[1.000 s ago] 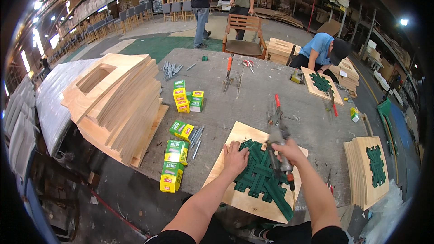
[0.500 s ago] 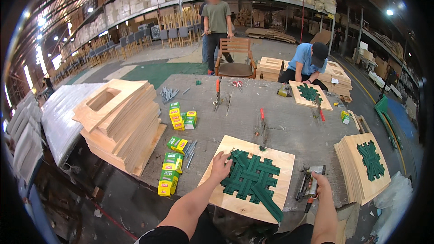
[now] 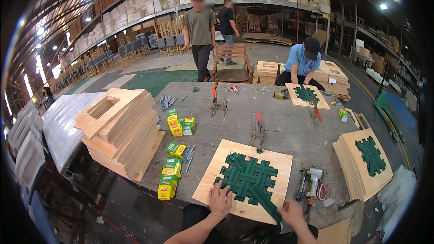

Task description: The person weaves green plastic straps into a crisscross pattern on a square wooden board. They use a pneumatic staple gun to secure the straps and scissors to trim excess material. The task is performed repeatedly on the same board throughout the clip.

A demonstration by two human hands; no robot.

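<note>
A square plywood board point(image 3: 207, 184) lies at the table's near edge, with green webbing straps point(image 3: 247, 178) woven across its middle. One loose strap point(image 3: 266, 203) slants off toward the board's lower right corner. My left hand point(image 3: 220, 200) rests palm down at the lower left of the weave, fingers spread onto the straps. At the loose strap's end is my right hand point(image 3: 294, 214), fingers curled in and seemingly pinching it; it is slightly blurred. A pneumatic staple gun point(image 3: 313, 181) lies right of the board, beside red-handled scissors point(image 3: 322, 192).
Green and yellow staple boxes point(image 3: 171, 167) and loose staple strips point(image 3: 189, 158) lie left of the board. Stacked plywood frames point(image 3: 122, 131) stand at far left, stacked boards point(image 3: 361, 162) at right. Clamp-like tools point(image 3: 258, 129) lie beyond. A co-worker point(image 3: 304, 63) bends over another board; two people stand behind.
My right hand has let go of the staple gun and come left to the loose strap's end. My left hand has slid down the weave. The people at the back have moved apart.
</note>
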